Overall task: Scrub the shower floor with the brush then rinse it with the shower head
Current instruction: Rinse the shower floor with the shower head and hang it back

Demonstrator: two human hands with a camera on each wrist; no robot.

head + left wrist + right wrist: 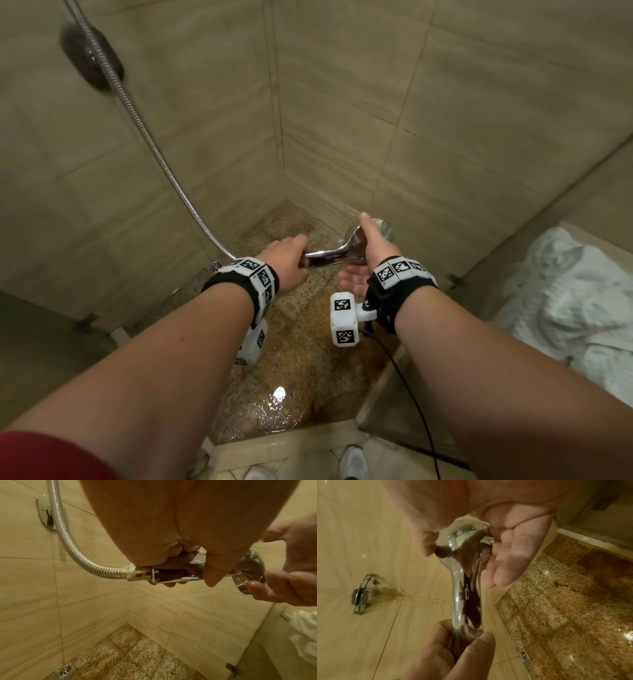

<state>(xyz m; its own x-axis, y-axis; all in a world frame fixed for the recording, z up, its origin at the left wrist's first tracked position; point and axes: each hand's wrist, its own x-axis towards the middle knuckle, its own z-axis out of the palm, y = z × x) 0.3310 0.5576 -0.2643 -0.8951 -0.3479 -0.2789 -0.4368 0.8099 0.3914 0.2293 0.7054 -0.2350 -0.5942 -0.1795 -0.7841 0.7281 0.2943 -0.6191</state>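
A chrome shower head (pixel 342 251) on a ribbed metal hose (pixel 154 144) hangs level above the wet speckled shower floor (pixel 301 359). My left hand (pixel 291 260) grips its handle near the hose joint (pixel 130 572). My right hand (pixel 363 253) holds the round head end, thumb over the top and fingers reaching underneath. From the right wrist, the handle (pixel 462 601) runs from my right palm (pixel 488 507) down to the left hand's fingers (pixel 453 649). No spray shows. No brush is in view.
Tiled walls meet in a corner just beyond the hands. A floor drain (pixel 215 266) sits by the left wall, below a wall fitting (pixel 90 58). A wire corner rack (pixel 361 595) hangs on the wall. White towels (pixel 565 301) lie outside at the right. A black cable (pixel 411 394) trails from my right wrist.
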